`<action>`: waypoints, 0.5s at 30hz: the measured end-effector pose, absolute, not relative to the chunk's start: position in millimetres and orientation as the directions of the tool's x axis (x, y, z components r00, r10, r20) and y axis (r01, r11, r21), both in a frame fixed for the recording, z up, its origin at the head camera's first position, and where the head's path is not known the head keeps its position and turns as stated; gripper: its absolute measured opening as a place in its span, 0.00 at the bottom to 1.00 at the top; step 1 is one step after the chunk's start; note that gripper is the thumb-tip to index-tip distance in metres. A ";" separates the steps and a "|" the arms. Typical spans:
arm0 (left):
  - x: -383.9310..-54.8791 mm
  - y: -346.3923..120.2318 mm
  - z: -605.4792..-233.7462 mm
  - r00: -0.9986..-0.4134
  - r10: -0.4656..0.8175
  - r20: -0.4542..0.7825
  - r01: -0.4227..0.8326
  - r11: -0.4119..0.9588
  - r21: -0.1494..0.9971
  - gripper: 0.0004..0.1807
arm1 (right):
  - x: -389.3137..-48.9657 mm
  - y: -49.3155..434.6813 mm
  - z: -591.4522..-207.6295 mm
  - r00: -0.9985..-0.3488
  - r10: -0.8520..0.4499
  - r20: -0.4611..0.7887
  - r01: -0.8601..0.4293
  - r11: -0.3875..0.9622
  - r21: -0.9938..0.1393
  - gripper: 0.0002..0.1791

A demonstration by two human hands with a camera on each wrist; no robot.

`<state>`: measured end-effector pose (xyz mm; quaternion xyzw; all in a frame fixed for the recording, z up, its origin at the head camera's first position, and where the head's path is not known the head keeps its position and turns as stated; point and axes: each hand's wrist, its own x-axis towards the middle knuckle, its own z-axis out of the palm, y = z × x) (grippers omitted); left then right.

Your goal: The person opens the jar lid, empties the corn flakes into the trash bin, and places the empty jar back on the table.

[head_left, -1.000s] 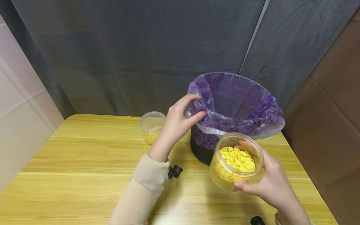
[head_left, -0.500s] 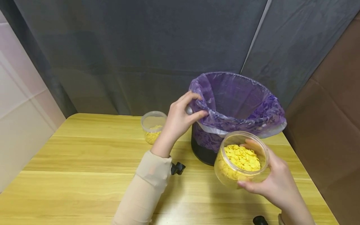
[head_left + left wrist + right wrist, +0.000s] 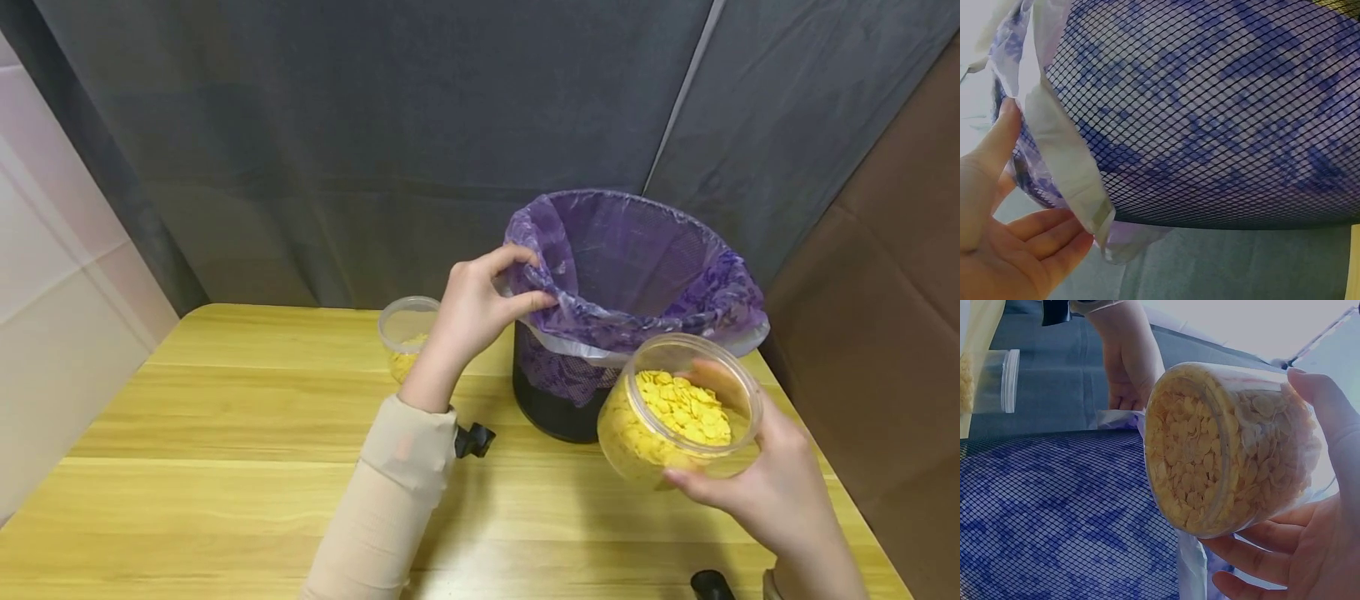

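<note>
In the head view my left hand [image 3: 480,300] pinches the near-left rim of a black mesh trash can [image 3: 555,412], thumb outside and fingers over the edge. A purple patterned trash bag [image 3: 637,325] lines the can and folds over its rim. My right hand [image 3: 780,475] grips a clear round plastic jar [image 3: 626,433], lidless and tilted, just in front of the can. Yellow flakes [image 3: 686,408] fill much of the jar. The right wrist view shows the packed flakes through the jar's bottom [image 3: 1188,456], with thumb and fingers around its side.
A second clear jar [image 3: 408,325] with some yellow flakes stands on the wooden table [image 3: 225,417], left of the can and partly behind my left wrist. A grey curtain [image 3: 337,150] hangs behind, and a brown panel [image 3: 885,275] borders the right side.
My right hand has moved right with the jar, which leans a little more. My left hand keeps its hold on the can's rim.
</note>
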<state>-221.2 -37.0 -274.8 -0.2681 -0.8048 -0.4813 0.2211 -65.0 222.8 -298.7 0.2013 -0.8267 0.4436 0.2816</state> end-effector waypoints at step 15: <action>-220.8 -38.1 -270.1 -0.772 0.237 0.589 0.629 0.413 0.659 0.20 | -66.9 230.3 -272.9 -0.781 0.032 0.623 -0.440 0.680 -0.586 0.54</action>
